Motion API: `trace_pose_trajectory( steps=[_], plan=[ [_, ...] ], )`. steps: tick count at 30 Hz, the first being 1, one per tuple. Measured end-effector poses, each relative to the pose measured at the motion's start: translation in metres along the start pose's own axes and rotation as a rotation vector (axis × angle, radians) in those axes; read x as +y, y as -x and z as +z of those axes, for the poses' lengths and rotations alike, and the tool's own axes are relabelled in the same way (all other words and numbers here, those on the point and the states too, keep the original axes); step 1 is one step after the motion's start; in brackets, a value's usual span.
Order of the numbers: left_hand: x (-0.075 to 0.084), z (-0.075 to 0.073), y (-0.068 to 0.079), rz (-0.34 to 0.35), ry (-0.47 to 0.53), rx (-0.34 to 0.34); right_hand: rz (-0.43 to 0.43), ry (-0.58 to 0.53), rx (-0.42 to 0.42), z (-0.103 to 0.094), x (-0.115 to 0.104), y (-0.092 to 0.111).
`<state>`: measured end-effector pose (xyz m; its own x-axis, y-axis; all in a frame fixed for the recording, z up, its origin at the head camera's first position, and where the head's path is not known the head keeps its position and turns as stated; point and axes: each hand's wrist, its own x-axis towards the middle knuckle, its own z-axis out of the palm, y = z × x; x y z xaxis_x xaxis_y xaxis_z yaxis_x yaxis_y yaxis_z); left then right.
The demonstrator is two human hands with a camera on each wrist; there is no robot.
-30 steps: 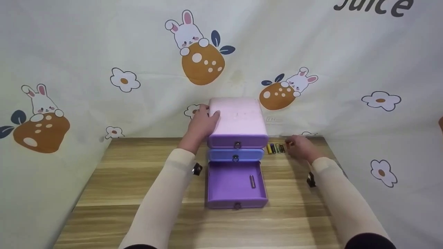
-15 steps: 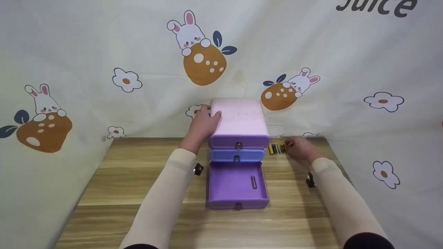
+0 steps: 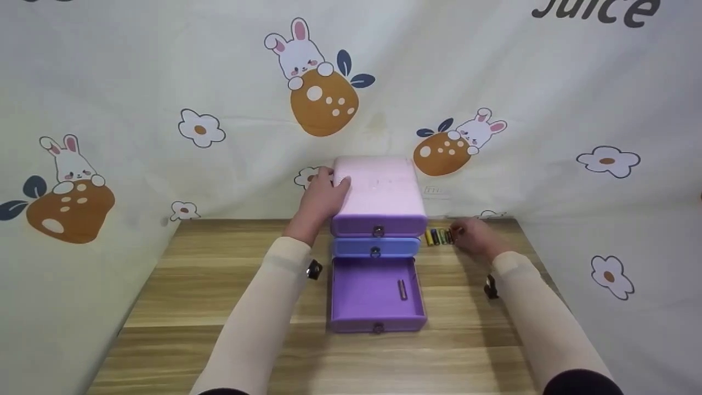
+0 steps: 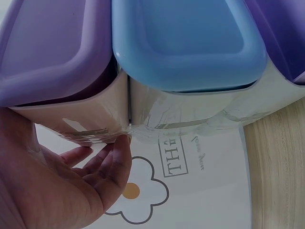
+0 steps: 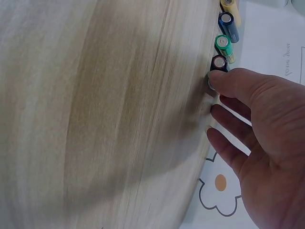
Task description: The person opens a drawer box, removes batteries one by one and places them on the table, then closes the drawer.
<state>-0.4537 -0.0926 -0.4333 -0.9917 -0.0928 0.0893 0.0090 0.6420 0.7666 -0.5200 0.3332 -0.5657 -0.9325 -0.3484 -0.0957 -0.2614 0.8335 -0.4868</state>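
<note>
A small drawer cabinet [image 3: 378, 186] with a pale pink top stands at the back of the table. My left hand [image 3: 323, 195] grips its left side, thumb on the top edge and fingers curled against the side in the left wrist view. On the right, my right hand [image 3: 474, 236] has its thumb and fingers together at the right end of a battery row, pinching a battery that they mostly hide. The row has a yellow battery [image 5: 229, 8], a blue battery [image 5: 228, 24], a green battery [image 5: 223, 43] and a dark battery [image 5: 219, 62] with a copper-coloured ring.
The bottom purple drawer [image 3: 367, 291] is pulled out, with one dark battery [image 3: 402, 289] lying inside on the right. Above it, the blue drawer [image 3: 356, 247] is pushed in. A printed cloth [image 3: 230, 71] hangs behind the wooden table [image 3: 219, 296].
My right hand has shifted slightly left, closer against the dark battery at the row's end. My left hand stays on the cabinet, and the battery in the drawer has not moved.
</note>
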Motion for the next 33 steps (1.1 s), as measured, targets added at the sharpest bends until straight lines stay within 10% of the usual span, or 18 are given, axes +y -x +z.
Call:
trace_pose_trajectory(
  steps=[16, 23, 33],
  plan=[
    [-0.002, 0.003, -0.004, -0.007, 0.012, -0.016, 0.003, 0.045, 0.107, 0.004, -0.003, 0.017],
    [-0.002, 0.002, -0.003, -0.01, -0.007, -0.005, -0.016, 0.136, 0.182, -0.001, -0.049, 0.044],
    [0.0, 0.001, -0.002, -0.023, -0.004, -0.007, -0.169, 0.211, 0.042, 0.005, -0.143, 0.11]
  ],
)
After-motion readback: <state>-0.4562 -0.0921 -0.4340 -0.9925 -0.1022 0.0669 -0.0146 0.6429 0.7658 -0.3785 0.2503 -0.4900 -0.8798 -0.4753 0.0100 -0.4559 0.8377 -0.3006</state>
